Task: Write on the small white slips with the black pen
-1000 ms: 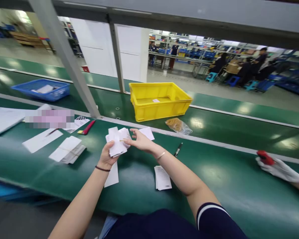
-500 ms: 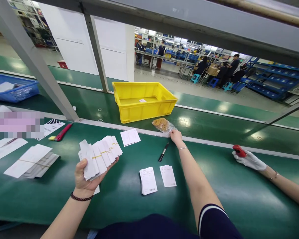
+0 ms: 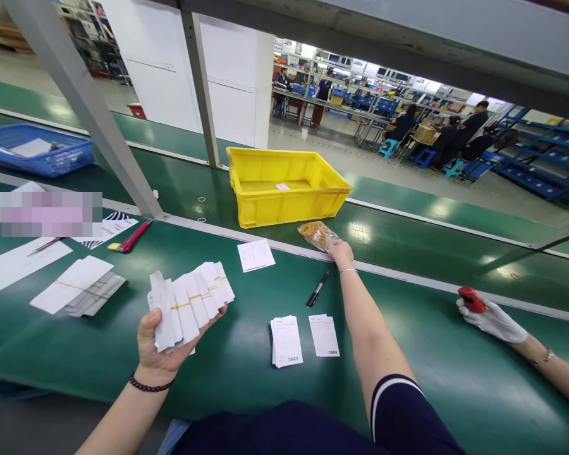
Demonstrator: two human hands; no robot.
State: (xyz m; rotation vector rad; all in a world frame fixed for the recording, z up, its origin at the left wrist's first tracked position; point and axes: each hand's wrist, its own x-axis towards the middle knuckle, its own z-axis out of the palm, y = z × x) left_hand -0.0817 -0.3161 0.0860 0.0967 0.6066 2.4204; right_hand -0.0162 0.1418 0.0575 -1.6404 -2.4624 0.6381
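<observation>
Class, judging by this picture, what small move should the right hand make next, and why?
Probably draw one band from the bag of rubber bands: the right hand touches it, while the left hand holds fanned banded slips.

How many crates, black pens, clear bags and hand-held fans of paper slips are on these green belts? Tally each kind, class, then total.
Crates: 2, yellow crate and blue crate
Black pen: 1
Clear bag: 1, at the right hand
Fan of paper slips: 1, in the left hand
Total: 5
</observation>
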